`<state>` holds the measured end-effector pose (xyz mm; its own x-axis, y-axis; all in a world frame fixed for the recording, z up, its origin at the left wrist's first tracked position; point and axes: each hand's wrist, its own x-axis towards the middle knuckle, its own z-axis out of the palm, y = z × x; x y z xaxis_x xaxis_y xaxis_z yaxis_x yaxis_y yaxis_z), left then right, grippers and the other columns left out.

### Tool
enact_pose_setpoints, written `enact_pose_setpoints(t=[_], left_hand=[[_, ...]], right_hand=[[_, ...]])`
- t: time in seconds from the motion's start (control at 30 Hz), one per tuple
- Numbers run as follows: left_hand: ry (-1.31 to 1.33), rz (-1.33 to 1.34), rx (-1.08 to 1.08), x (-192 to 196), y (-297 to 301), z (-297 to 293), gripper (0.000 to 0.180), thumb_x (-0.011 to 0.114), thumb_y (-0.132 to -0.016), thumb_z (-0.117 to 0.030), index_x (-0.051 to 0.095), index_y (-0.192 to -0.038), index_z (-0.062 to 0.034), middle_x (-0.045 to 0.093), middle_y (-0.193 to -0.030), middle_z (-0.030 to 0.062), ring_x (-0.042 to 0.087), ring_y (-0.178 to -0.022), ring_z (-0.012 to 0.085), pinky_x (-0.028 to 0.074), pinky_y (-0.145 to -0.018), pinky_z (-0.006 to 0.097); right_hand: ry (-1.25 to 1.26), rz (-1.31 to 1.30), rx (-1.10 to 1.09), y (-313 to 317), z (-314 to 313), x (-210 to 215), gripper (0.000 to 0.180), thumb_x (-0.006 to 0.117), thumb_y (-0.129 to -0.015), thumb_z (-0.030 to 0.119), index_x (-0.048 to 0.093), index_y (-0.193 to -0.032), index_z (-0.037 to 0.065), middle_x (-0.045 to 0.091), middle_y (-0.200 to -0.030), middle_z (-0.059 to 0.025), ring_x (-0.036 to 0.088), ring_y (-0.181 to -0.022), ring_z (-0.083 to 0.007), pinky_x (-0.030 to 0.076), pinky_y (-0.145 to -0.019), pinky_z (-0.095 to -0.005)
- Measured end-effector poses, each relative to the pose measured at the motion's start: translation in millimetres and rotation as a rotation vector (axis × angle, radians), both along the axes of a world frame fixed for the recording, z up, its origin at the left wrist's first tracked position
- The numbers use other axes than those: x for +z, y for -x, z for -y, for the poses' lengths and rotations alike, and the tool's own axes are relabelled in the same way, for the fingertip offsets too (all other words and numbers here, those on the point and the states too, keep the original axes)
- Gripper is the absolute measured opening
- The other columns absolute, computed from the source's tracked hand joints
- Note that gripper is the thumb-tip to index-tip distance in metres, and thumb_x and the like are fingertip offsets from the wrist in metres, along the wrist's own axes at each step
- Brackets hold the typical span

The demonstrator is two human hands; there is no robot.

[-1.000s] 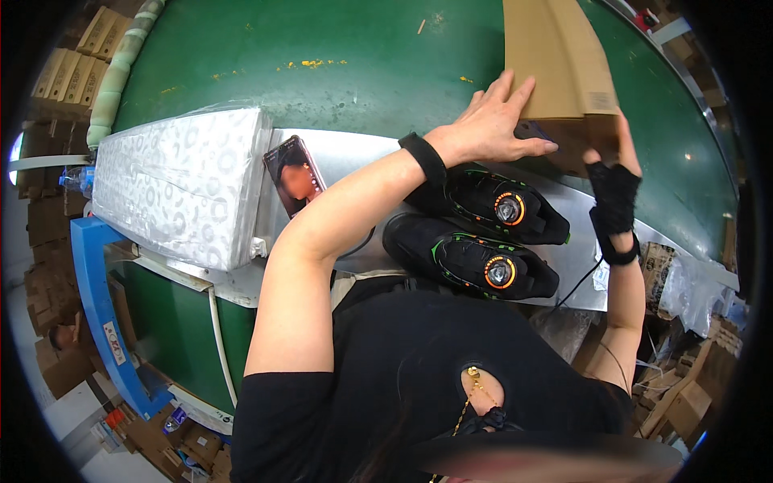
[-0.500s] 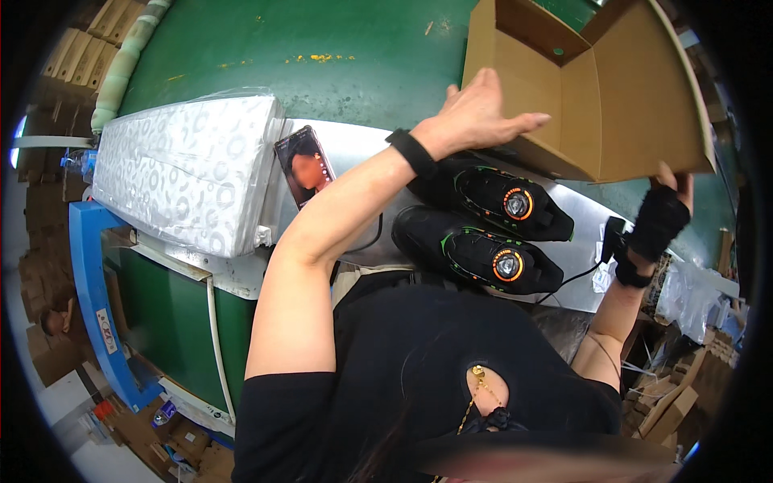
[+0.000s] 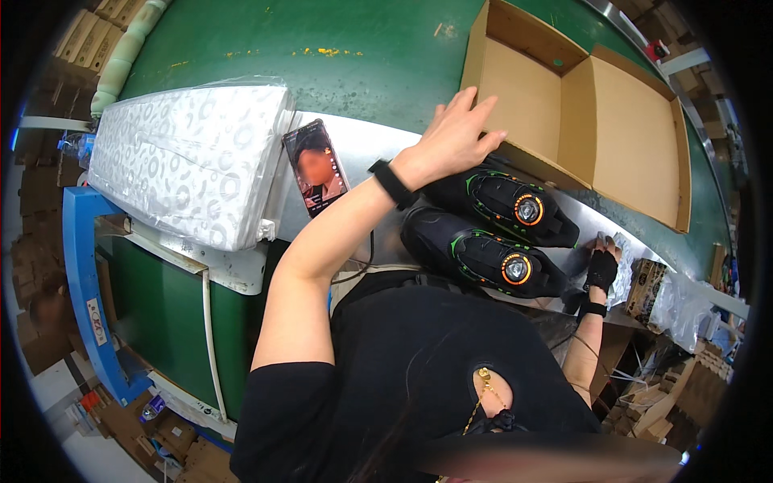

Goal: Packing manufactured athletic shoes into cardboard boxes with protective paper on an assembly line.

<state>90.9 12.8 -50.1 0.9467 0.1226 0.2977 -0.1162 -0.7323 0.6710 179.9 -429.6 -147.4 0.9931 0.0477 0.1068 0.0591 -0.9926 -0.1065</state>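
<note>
An opened brown cardboard box [image 3: 523, 84] lies at the far right, its lid [image 3: 636, 133] spread flat to the right. My left hand [image 3: 460, 137] is open, fingers apart, beside the box's near left corner. Just nearer to me are two black shoes, the far shoe [image 3: 499, 197] and the near shoe [image 3: 463, 241], side by side, each with a round orange-ringed dial. My right hand [image 3: 602, 267], in a black fingerless glove, rests over crumpled white patterned paper [image 3: 622, 270] right of the shoes. Its fingers reach forward onto the paper.
A stack of white patterned sheets [image 3: 189, 165] in clear plastic lies left on the green table [image 3: 386, 80]. Beside it is a phone [image 3: 314, 167] with a lit screen. A blue frame [image 3: 87, 298] stands at the left; clear plastic bags [image 3: 680, 310] hang at the right.
The box lid has gone from raised to lying flat. My right hand has left it and come nearer, down to the white paper. My left hand has shifted slightly left and nearer.
</note>
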Motion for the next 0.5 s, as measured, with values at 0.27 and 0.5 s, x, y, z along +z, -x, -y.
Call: enact_pose_setpoints(t=[0.27, 0.5], left_hand=[[0.42, -0.026, 0.336, 40.7, 121.6, -122.1, 0.024, 0.047, -0.089, -0.015, 0.056, -0.103, 0.0018, 0.06, -0.077, 0.0058, 0.061, -0.074, 0.0154, 0.049, -0.069, 0.027], [-0.475, -0.446, 0.823, -17.9, 263.1, -269.3, 0.046, 0.054, -0.083, -0.029, 0.05, -0.111, 0.0062, 0.05, -0.112, 0.0282, 0.048, -0.108, 0.0334, 0.038, -0.092, 0.036]], right_hand=[[-0.276, 0.327, -0.122, -0.8, 7.9, 20.9, 0.028, 0.048, -0.086, 0.022, 0.056, -0.101, 0.0, 0.062, -0.086, -0.0139, 0.058, -0.081, -0.025, 0.043, -0.074, -0.0332], [-0.873, 0.27, 0.096, -24.7, -79.0, 110.9, 0.036, 0.052, -0.086, 0.013, 0.045, -0.119, 0.002, 0.06, -0.094, -0.0079, 0.052, -0.072, -0.0096, 0.043, -0.068, -0.023]])
